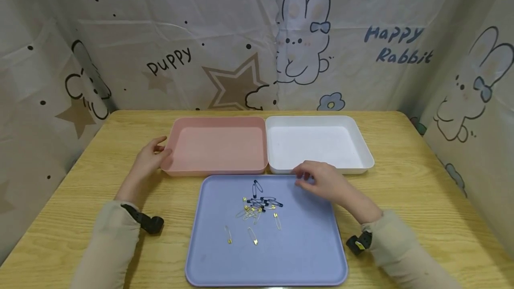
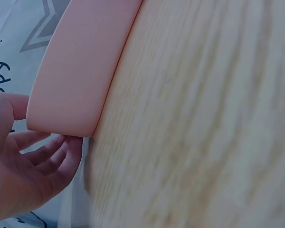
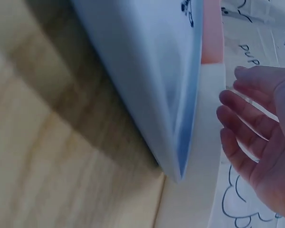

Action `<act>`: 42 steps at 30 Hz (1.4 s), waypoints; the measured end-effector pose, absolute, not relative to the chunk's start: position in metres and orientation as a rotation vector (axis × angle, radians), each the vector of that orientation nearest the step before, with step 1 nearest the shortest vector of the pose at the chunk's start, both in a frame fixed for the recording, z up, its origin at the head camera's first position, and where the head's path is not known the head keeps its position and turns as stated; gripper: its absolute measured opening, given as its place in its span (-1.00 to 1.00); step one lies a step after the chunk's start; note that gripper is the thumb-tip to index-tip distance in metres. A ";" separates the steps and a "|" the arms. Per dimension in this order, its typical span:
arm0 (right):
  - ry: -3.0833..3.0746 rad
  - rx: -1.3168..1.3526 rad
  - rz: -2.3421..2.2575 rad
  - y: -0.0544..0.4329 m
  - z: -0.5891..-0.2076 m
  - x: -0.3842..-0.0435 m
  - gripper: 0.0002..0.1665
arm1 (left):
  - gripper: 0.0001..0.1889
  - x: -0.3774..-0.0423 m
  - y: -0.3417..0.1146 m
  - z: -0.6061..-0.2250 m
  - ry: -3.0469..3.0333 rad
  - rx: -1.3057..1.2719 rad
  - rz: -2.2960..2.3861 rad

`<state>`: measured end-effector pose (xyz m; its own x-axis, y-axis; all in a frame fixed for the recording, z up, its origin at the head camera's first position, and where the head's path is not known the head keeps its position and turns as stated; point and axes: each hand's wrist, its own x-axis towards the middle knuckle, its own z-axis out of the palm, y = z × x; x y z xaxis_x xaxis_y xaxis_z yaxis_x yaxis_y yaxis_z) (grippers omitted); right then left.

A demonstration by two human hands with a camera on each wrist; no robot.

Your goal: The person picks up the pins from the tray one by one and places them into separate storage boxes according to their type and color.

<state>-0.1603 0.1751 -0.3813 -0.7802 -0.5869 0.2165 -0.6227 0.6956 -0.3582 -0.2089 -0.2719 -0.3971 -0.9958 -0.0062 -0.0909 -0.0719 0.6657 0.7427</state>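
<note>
My left hand [image 1: 147, 158] is at the left end of a pink tray [image 1: 217, 174]. Its thumb reaches over the rim and its fingers press the outer end wall, as the left wrist view shows. My right hand [image 1: 323, 181] hovers above the far right corner of a blue tray [image 1: 297, 253], beside the front wall of a white tray [image 1: 359, 170]. Its fingers bend loosely around nothing. On the blue tray lies a loose pile of black safety pins [image 1: 265, 202] and gold safety pins [image 1: 250, 212]. Several gold ones lie apart, nearer the front.
The pink and white trays stand side by side behind the blue one, with bare floors. All three sit on a wooden table [image 1: 405, 182]. A printed cloth curtain [image 1: 241, 21] hangs behind the table and along both sides.
</note>
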 end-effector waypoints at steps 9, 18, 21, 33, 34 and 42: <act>-2.933 1.114 0.593 0.162 -0.391 -0.158 -0.74 | -0.44 -0.210 -0.275 -0.400 2.758 0.005 1.314; -2.969 1.155 0.597 0.153 -0.396 -0.157 -0.65 | -0.42 -0.211 -0.277 -0.402 2.719 0.014 1.326; -2.990 1.146 0.575 0.150 -0.396 -0.156 -0.66 | -0.41 -0.210 -0.278 -0.402 2.709 0.011 1.317; -2.981 1.202 0.553 0.147 -0.398 -0.156 -0.84 | -0.42 -0.209 -0.278 -0.401 2.695 -0.003 1.336; -2.981 1.205 0.550 0.146 -0.398 -0.156 -0.85 | -0.42 -0.209 -0.277 -0.401 2.691 -0.003 1.336; -2.975 1.240 0.525 0.142 -0.395 -0.154 -0.84 | -0.41 -0.210 -0.278 -0.401 2.684 -0.018 1.323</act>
